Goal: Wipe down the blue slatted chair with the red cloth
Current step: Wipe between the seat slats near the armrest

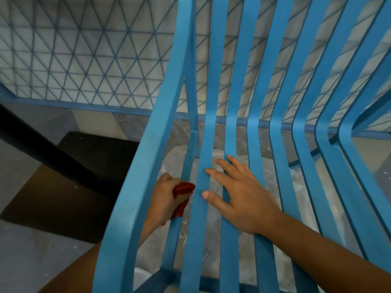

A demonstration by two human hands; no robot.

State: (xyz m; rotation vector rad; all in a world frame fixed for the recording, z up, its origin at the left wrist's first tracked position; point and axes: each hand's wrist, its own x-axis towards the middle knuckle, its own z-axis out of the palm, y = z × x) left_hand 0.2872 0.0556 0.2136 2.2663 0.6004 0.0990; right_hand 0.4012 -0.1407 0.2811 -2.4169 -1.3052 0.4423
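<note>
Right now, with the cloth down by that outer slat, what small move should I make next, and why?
Probably slide the left hand with the red cloth along the thin slat it is pressed against, toward the chair back. The cloth sits bunched between the wide armrest and that slat, while the right hand rests flat on the seat slats, steadying the blue chair.

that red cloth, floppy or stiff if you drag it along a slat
Probably floppy: the red cloth is bunched in the left hand with a loose end hanging below the fingers. It looks thin and light, so it should fold around the blue slatted chair slat.
</note>
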